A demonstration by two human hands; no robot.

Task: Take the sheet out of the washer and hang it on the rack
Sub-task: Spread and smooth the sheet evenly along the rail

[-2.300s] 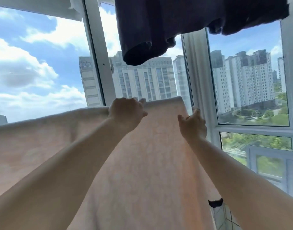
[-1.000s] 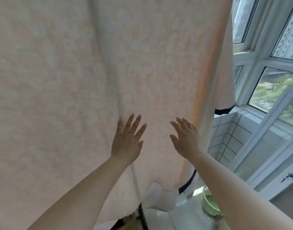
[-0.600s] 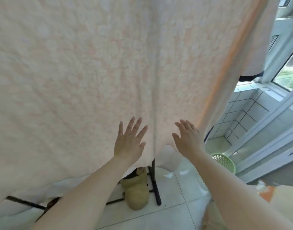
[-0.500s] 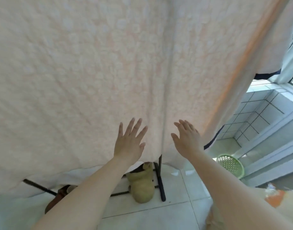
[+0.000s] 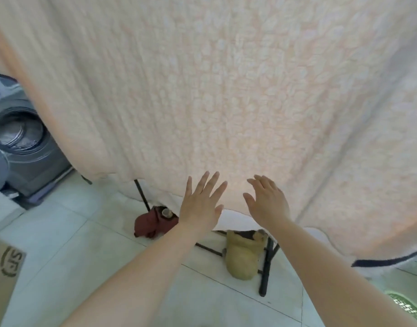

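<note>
Sheet (image 5: 226, 90): hanging over the rack, filling most of the view.
Left hand (image 5: 199, 204): fingers spreading straight, lying against its lower edge.
Right hand (image 5: 267, 201): lying flat, fingers straight, beside the left.
Rack (image 5: 265, 272): black legs showing beneath.
Washer (image 5: 21, 133): sitting far left, door standing open.

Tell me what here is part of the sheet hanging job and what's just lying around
Job: sheet, rack leg, washer, left hand, right hand.
Lying about: yellow plush toy, dark red toy, cardboard box, green basket.
</note>
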